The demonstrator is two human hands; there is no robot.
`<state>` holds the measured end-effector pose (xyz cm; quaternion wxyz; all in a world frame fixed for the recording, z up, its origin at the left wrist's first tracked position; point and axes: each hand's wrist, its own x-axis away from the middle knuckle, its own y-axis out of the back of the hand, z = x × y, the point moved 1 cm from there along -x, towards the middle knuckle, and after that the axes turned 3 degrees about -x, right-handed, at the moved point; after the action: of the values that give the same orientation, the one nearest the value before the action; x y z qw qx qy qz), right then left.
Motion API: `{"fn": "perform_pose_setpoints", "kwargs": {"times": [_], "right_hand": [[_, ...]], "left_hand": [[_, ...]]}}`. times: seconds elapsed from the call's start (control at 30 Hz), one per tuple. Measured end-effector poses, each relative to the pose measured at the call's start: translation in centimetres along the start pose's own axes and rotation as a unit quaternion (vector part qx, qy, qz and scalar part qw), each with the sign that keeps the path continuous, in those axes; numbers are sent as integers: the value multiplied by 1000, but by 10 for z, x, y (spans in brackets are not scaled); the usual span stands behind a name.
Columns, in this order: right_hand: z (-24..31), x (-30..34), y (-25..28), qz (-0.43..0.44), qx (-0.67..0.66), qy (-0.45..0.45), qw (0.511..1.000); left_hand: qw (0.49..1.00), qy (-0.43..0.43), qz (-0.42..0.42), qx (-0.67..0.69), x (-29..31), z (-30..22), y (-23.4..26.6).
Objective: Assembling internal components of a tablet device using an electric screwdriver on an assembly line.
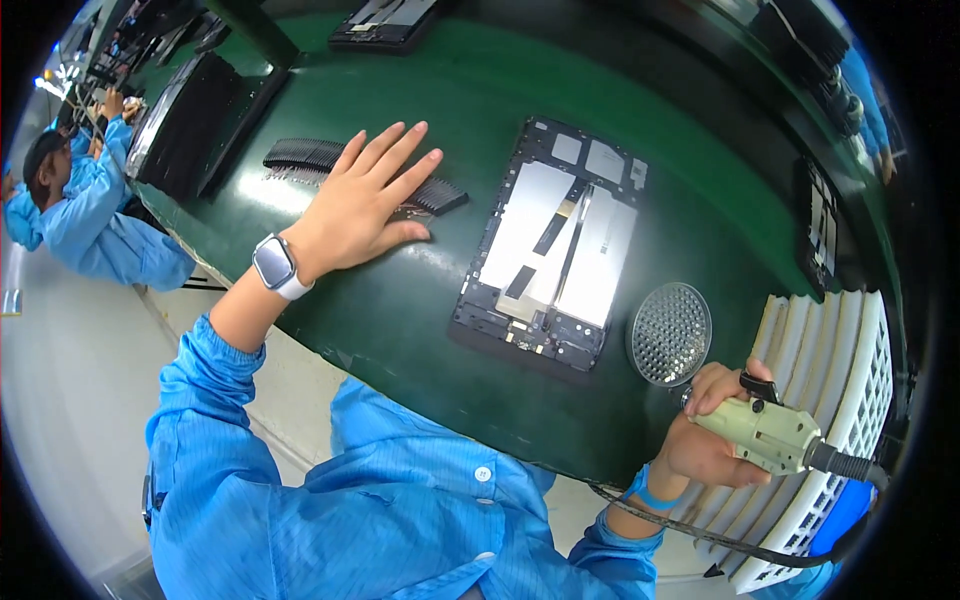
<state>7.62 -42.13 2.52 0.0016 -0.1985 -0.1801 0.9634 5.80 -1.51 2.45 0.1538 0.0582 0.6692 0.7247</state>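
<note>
My left hand [358,208] is stretched out over a row of thin black pieces [303,153] standing close together on the green bench. Its fingers are spread, and whether they touch the pieces I cannot tell. In my right hand [695,440] is a pale green electric screwdriver [768,436] with a black lever and a cable. Its front end is beside a round dish [671,335] with a dimpled metallic surface. Between my hands lies an opened tablet [610,250], its silver battery panels and black frame facing up.
White ridged trays [835,350] stand stacked at the right edge, with the screwdriver's cable looping past them. A dark stack [190,125] stands at the far left. Another opened device [385,22] lies at the back. A person in blue [95,215] sits at the left.
</note>
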Motion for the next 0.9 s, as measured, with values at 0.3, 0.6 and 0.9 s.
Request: {"fn": "perform_pose_setpoints", "kwargs": {"times": [0.3,0.6,0.9], "right_hand": [[-6,-2,-1,-6,-6,-9,1000],[-2,2,-2,-18,2,-14,1000],[2,3,0,7,-18,-18,1000]], "left_hand": [[997,-25,-11,69,-22,-14,1],[958,23,-179,222,-40,-30,-25],[973,20,-145,178,-39,-21,-16]]}}
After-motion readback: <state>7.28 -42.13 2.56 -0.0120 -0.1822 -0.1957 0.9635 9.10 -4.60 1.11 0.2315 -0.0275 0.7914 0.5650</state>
